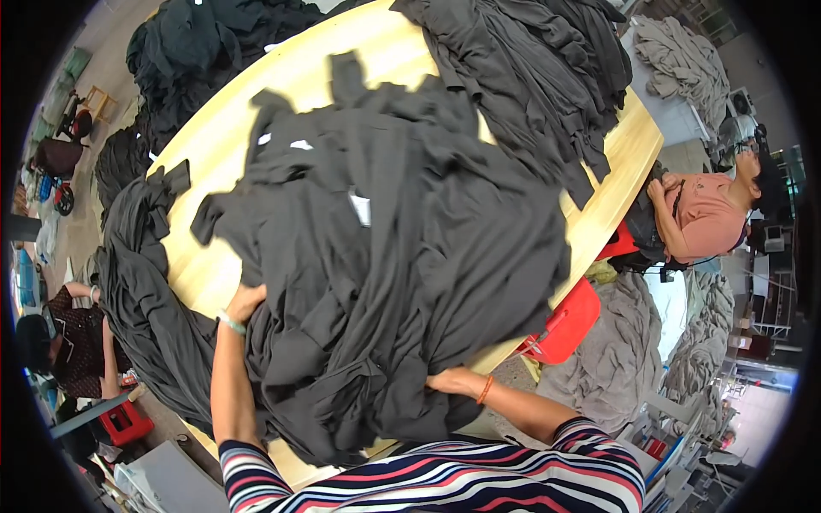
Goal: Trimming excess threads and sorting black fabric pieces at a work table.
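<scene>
A heap of black garments point(402, 222) lies spread on the light wooden table point(389, 53) in front of me, blurred at its far edges. White labels point(360, 208) show on the cloth in a few places. At the near left of the heap, my left hand point(246, 303) is closed on a fold of it, its fingertips partly hidden in the fabric. My right hand point(451, 381) grips the heap's near right side, with most of its fingers sunk under the cloth.
More dark clothes lie at the far right point(530, 77), far left point(209, 51) and along the left edge point(145, 282). A red stool point(569, 323) stands by the table's right side, near grey cloth piles point(611, 359). One person point(705, 209) works at right, another point(81, 338) at left.
</scene>
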{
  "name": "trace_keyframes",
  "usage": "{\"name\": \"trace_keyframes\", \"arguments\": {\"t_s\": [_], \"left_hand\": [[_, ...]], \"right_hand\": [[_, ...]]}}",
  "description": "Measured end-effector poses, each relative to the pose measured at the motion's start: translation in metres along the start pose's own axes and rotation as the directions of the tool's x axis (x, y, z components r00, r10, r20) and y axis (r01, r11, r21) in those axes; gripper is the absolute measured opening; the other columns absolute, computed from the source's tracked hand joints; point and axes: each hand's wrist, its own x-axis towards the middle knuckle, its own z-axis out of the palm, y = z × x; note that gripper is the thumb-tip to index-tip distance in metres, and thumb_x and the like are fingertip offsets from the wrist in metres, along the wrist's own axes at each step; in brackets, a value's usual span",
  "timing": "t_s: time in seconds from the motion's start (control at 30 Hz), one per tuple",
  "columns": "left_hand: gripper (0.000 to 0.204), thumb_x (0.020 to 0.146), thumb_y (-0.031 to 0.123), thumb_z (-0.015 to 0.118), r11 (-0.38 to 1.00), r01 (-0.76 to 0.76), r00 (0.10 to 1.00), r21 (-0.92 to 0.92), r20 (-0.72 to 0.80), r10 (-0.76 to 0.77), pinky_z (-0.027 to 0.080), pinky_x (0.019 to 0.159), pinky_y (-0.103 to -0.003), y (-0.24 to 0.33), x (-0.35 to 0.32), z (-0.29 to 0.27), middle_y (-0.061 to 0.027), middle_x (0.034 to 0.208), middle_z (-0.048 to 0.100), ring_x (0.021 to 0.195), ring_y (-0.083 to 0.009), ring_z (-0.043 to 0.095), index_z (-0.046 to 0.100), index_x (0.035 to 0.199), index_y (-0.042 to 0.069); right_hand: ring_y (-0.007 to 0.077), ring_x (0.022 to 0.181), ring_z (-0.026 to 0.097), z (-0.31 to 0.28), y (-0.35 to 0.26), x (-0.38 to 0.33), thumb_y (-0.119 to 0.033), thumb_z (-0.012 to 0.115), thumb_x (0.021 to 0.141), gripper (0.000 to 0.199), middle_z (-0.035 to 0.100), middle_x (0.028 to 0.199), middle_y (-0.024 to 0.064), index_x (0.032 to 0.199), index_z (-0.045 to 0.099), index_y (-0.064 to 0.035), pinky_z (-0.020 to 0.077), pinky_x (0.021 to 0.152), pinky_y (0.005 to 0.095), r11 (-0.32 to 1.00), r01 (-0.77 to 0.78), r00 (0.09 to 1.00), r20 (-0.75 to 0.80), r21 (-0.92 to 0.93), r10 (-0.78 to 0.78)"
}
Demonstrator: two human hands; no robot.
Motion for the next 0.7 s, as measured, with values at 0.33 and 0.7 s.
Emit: {"name": "trace_keyframes", "arguments": {"t_s": [0.33,0.7], "left_hand": [[0.11,0.06,0.049,0.087,0.987,0.159,0.965,0.007,0.213,-0.157,0.038,0.107,-0.037,0.046,0.1,0.035,-0.0163,0.139,0.047,0.124,-0.0264,0.048,0.037,0.14,-0.006],[0.114,0.057,0.042,0.091,0.944,0.252,0.961,0.211,0.057,-0.269,0.038,0.108,-0.038,0.06,0.122,0.02,-0.0185,0.139,0.046,0.128,-0.0282,0.046,0.031,0.141,-0.008]], "right_hand": [[0.026,0.132,0.043,0.128,0.012,0.042,-0.052,0.04,0.098,0.065,0.048,0.141,0.0162,0.138,0.045,-0.0009,0.0309,0.11,0.0342,0.937,-0.346,0.827,0.487,0.049,0.28],[0.0275,0.13,0.044,0.027,-0.047,0.012,-0.056,0.041,0.096,0.072,0.049,0.139,0.019,0.139,0.043,0.0018,0.031,0.11,0.0349,0.975,-0.216,0.592,0.801,0.045,0.094]]}}
